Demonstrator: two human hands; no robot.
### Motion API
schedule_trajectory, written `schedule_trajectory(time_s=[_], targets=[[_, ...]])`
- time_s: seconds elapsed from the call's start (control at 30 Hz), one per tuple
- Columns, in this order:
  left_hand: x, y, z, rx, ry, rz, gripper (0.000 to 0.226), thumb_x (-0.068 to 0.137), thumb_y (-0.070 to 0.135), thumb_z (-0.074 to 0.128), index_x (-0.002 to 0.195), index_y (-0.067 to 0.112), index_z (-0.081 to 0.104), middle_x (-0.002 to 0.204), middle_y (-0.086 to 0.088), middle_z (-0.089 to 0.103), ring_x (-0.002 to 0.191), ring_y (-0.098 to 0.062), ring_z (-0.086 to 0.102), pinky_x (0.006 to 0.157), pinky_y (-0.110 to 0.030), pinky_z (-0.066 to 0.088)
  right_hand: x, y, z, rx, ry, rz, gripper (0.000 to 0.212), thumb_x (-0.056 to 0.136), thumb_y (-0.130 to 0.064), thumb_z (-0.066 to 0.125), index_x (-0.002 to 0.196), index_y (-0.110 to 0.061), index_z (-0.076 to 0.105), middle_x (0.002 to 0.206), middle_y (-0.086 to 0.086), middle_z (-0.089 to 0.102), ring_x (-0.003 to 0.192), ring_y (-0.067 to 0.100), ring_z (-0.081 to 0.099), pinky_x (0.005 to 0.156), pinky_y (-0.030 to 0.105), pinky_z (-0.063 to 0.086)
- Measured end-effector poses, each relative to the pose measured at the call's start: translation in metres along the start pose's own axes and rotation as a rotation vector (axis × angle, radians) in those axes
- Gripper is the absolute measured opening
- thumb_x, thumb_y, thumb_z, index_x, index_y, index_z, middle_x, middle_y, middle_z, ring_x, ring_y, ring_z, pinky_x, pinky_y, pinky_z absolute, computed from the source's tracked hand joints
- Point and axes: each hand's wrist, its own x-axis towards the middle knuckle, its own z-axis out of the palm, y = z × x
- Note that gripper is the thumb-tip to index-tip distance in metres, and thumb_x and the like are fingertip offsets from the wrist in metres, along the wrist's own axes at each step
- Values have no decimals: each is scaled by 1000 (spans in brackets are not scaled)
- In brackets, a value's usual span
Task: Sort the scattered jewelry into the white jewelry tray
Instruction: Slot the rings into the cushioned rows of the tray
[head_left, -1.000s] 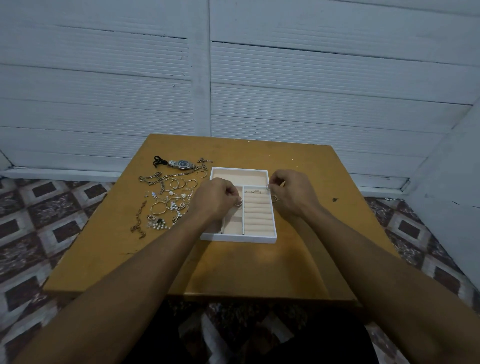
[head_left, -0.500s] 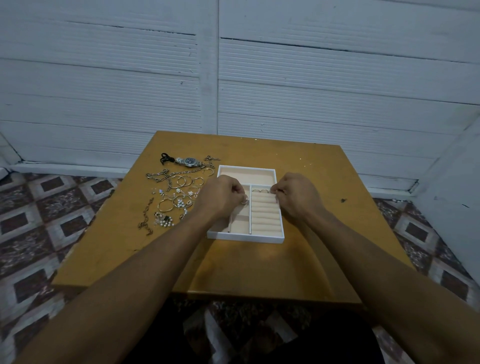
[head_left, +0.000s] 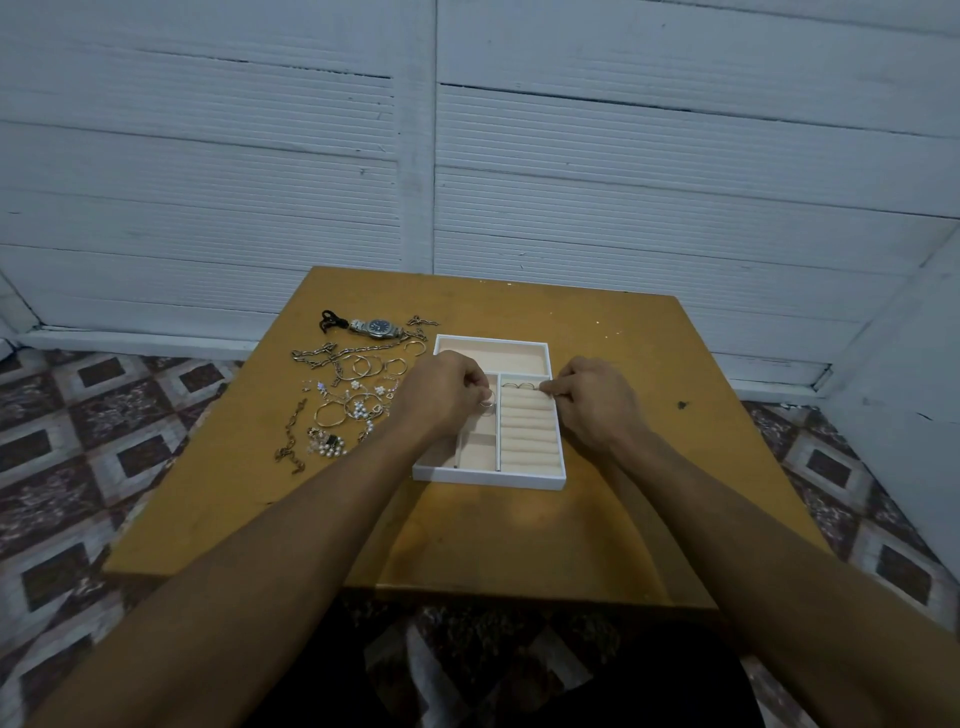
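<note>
Near the middle of the bench (head_left: 675, 374) sits the white jewelry tray (head_left: 488, 479), its long axis running near to far, with padded ring rolls (head_left: 527, 436) down its right side. Two rings (head_left: 519, 385) stand in the farthest slot. Just right of them the right hand (head_left: 597, 402) pinches a small piece (head_left: 545, 388) at that same slot, probably another ring, though it is too tiny to be sure. Across the divider, the left hand (head_left: 441, 397) curls its fingers round a silver ring (head_left: 487, 404), holding it over the tray's left compartments, just beside the rolls. Both forearms reach in from the near edge, the hands facing each other over the tray's far half. I judge the silver ring goes rightward into a slot next. Left of the tray lies the scattered jewelry (head_left: 353, 402), hoops, chains, pearls and a watch (head_left: 376, 327), nearest the left hand.
</note>
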Motion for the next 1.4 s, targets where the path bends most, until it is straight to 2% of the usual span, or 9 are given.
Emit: schedule_trajectory(time_s=[0.3, 0.47, 0.6, 0.83, 1.0, 1.17, 1.4], targets=[[6, 2, 4, 33, 13, 26, 5, 84, 27, 71, 85, 25, 76, 84, 5, 72, 81, -13, 64, 71, -31, 54, -4, -3, -2, 22, 10, 19, 33, 97, -31, 49, 125, -22, 65, 107, 4, 64, 98, 23, 54, 66, 27, 34], [11, 10, 10, 62, 24, 67, 7, 86, 29, 68, 88, 26, 74, 87, 5, 72, 82, -14, 63, 71, -30, 53, -9, -2, -2, 140, 42, 52, 33, 95, -29, 52, 123, -19, 66, 103, 6, 64, 95, 25, 55, 74, 35, 45], [14, 16, 19, 73, 42, 88, 8, 85, 32, 67, 87, 27, 73, 87, 7, 72, 83, -13, 63, 72, -32, 53, -17, 1, -6, 215, 68, 80, 33, 93, -16, 50, 122, -17, 66, 99, 4, 62, 96, 23, 54, 78, 36, 47], [14, 16, 26, 200, 105, 211, 16, 89, 31, 63, 97, 23, 74, 92, 1, 70, 91, -19, 62, 71, -30, 45, -28, 14, -9, 235, 72, 117, 33, 92, -14, 49, 118, -21, 68, 102, 0, 63, 97, 18, 56, 82, 36, 49], [15, 11, 26, 275, 86, 258, 19, 91, 30, 62, 104, 23, 75, 96, -1, 72, 92, -23, 61, 71, -31, 44, -31, 14, -10, 238, 79, 122, 32, 92, -15, 49, 117, -20, 69, 103, 1, 64, 99, 20, 55, 83, 36, 48], [12, 8, 24, 397, 54, 360, 37, 77, 12, 74, 113, 23, 73, 107, -1, 69, 93, -24, 60, 74, -34, 47, -34, 12, -9, 242, 86, 123, 32, 93, -15, 49, 116, -21, 69, 104, 0, 64, 99, 18, 54, 84, 35, 48], [7, 5, 19, 477, 18, 401, 43, 81, 16, 72, 122, 28, 67, 109, -1, 66, 94, -24, 56, 72, -33, 46, -35, 12, -11, 240, 79, 143, 32, 94, -15, 48, 119, -20, 68, 106, 0, 64, 98, 15, 53, 83, 29, 45]])
